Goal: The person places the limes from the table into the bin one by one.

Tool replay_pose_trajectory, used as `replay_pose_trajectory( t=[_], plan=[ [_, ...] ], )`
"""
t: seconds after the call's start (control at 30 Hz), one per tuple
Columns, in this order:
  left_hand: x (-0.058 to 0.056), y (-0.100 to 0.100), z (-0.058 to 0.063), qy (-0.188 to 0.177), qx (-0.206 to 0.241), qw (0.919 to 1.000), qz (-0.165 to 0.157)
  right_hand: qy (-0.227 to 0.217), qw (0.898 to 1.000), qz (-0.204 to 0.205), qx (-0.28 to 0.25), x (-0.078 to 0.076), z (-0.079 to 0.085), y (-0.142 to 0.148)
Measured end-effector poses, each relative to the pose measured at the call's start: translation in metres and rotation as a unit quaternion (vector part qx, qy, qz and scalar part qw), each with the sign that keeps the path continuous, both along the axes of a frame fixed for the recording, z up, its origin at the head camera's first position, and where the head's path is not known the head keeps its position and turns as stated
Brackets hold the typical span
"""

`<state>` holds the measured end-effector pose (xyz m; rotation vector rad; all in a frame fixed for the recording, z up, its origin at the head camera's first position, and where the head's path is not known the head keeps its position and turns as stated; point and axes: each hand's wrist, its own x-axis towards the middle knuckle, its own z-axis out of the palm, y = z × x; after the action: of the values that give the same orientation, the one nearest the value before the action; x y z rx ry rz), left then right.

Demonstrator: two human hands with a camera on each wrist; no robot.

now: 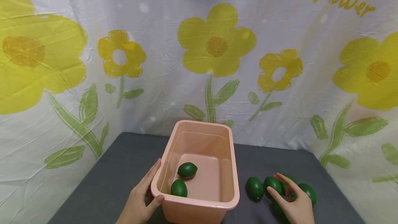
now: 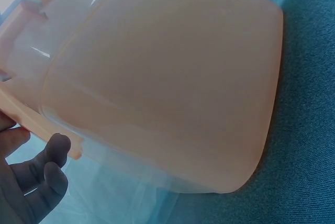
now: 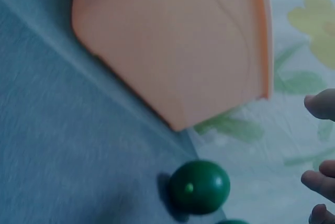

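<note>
A pink plastic bin (image 1: 199,201) stands on the dark table, with two dark green limes (image 1: 187,170) inside at its left. My left hand (image 1: 140,196) grips the bin's near left corner, thumb at the front rim and fingers along the left side. In the left wrist view, curled fingers (image 2: 52,166) lie by the rim. To the right of the bin sits a cluster of several green limes (image 1: 255,188). Just over that cluster is my right hand (image 1: 295,199), thumb and fingers apart. The right wrist view shows spread fingers (image 3: 319,182) with nothing between them.
A dark grey cloth (image 1: 136,148) covers the table. Behind and beside it hangs a white curtain (image 1: 161,89) with yellow flowers. The bin's side (image 3: 172,41) rises left of the cluster of limes.
</note>
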<state>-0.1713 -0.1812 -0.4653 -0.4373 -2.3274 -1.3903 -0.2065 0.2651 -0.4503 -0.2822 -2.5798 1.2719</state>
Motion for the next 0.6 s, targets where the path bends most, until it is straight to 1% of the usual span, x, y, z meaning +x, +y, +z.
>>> replay_pose_trajectory(
  t=[0.17, 0.23, 0.3, 0.4, 0.6],
  plan=[
    [-0.001, -0.002, -0.002, 0.010, -0.002, 0.9999, -0.008, -0.013, 0.997, -0.053, 0.056, 0.005, -0.006, 0.007],
    [-0.001, -0.002, -0.002, 0.011, 0.000, 0.9999, -0.011, -0.014, 0.995, -0.068, 0.076, 0.006, -0.007, 0.011],
    [-0.001, -0.001, -0.001, 0.005, 0.003, 1.0000, -0.008, -0.018, 0.993, -0.074, 0.094, 0.006, -0.007, 0.015],
    [-0.001, 0.000, 0.000, -0.005, 0.002, 1.0000, 0.000, -0.022, 0.990, -0.065, 0.123, 0.005, -0.006, 0.021],
    [0.000, 0.000, 0.001, -0.016, 0.000, 0.9998, 0.008, -0.045, 0.983, -0.024, 0.175, 0.004, -0.007, 0.034]
  ],
)
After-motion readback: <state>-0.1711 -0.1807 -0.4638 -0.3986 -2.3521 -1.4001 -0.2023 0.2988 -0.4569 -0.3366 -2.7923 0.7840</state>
